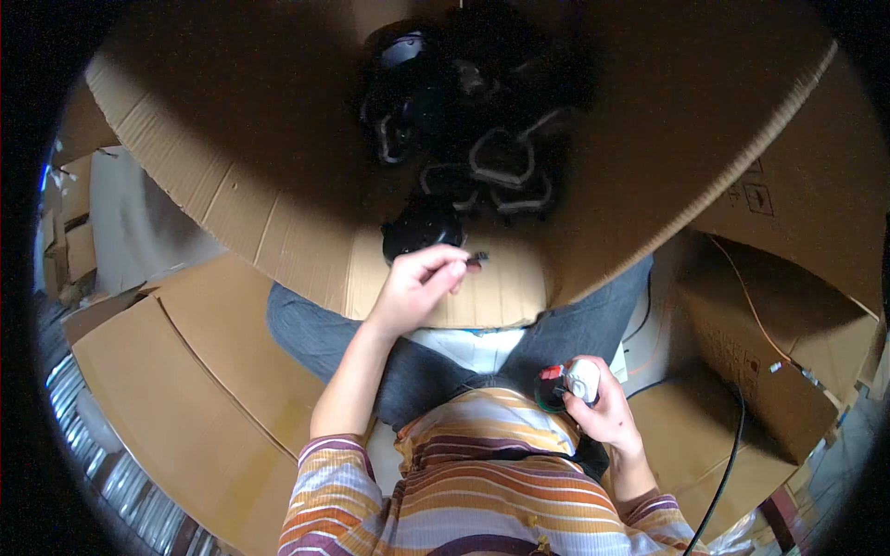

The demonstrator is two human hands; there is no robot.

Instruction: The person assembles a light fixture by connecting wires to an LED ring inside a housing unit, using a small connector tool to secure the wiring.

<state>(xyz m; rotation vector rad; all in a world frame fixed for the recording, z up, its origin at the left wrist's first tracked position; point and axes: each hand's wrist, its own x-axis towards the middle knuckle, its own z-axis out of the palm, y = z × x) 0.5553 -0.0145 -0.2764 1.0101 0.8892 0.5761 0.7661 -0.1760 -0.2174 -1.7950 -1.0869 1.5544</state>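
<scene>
Small dark piece (478, 260) | pinched in left hand (415, 289), at its 2 o'clock, over bare carton (491, 298) cardboard; long axis too small to tell | left nearer; right hand (604, 410), grasping white device (583, 377), at 4–5 o'clock from piece, well apart.

Deep shadow inside the carton (264, 218) — edges bowed, corners black

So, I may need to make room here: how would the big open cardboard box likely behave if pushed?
The cardboard box would probably flex at the sides, since its left side looks thin and creased. It may feel heavier than bare cardboard, with black parts inside. Those look loosely jumbled, so they might slide.
</scene>
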